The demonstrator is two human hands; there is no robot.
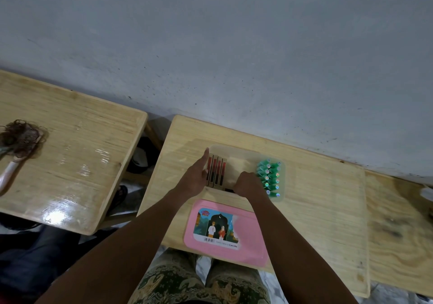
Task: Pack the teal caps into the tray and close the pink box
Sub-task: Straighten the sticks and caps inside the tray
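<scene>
At the centre of the wooden surface point(323, 210), against the grey wall point(234, 46), a translucent tray point(243, 156) lies flat. The teal caps point(269, 177) are packed in close rows at the tray's right end, touching one another, their small round tips facing right. At the tray's left end four narrow gold-and-red boxes point(216, 171) lie side by side, and the middle of the tray between the two groups is bare. The left hand point(195, 177) rests at the tray's left edge with fingers straight and together, pointing away from the person and lying against the outermost gold-and-red box. The right hand point(248, 184) sits knuckles up over the tray's near edge, just beside the teal caps. Its fingers are curled under, and whether they hold anything cannot be told. The pink box point(248, 238) lies flat at the near edge of the surface, just in front of the tray and partly under the right forearm. Its printed label point(216, 228) faces up, and whether it is shut cannot be told from above. Patterned trousers point(178, 280) show below the surface's edge. On a second surface point(77, 163) to the left, set well apart, lies a pink-handled hairbrush point(16, 153) tangled with hair.
</scene>
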